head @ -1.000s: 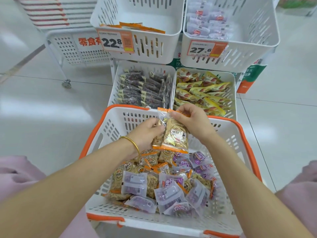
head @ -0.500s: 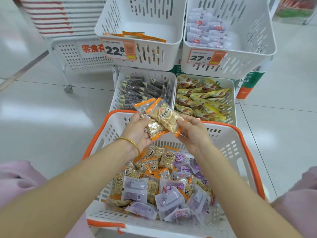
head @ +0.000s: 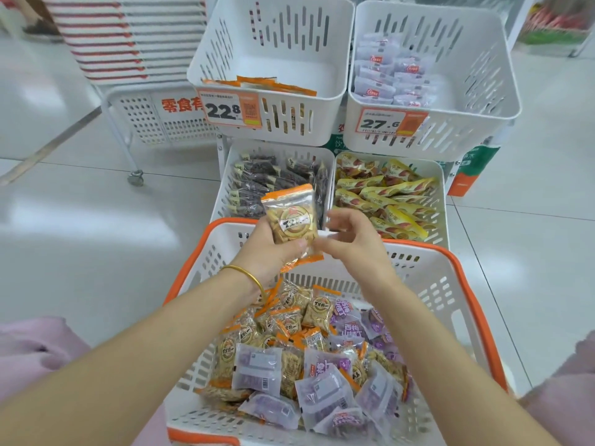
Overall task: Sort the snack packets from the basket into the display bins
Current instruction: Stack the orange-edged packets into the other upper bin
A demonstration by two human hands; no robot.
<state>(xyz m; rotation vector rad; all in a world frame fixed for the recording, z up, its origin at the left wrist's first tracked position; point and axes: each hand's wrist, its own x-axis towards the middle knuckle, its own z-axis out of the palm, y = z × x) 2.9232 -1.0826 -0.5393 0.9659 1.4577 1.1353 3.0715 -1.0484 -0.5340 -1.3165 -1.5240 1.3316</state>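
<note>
Gripping an orange packet (head: 291, 217) upright, with more of the same kind bunched beneath it, the left hand (head: 273, 252) sits over the far rim of the basket (head: 418, 275), its fingers curled round the packets' lower half. The right hand (head: 352, 241) hovers just beside it, fingers loosely curled and holding nothing. Blur hides whether its fingertips touch the packet. A gold bangle (head: 248, 275) circles the left wrist.

Bare floor (head: 64, 214) opens to the left of the basket and again to the right, past the bins. The basket's far rim sits close against the two lower bins, and the held packet stands in front of the wall between them, below the front edges of the upper pair.

The basket holds a heap of orange packets (head: 289, 320) mixed with purple packets (head: 325, 391). The top-left bin (head: 289, 62), tagged 22.8 (head: 230, 109), has a few orange packets (head: 277, 85) along its front wall. The top-right bin (head: 467, 75), tagged 27.6 (head: 389, 122), has pale packets (head: 392, 78) on its left side. Dark packets (head: 267, 181) fill the lower-left bin (head: 222, 191), and yellow packets (head: 386, 191) fill the lower-right bin (head: 438, 217). A white wheeled rack (head: 141, 114) stands at the far left under stacked red-trimmed baskets (head: 128, 37).
</note>
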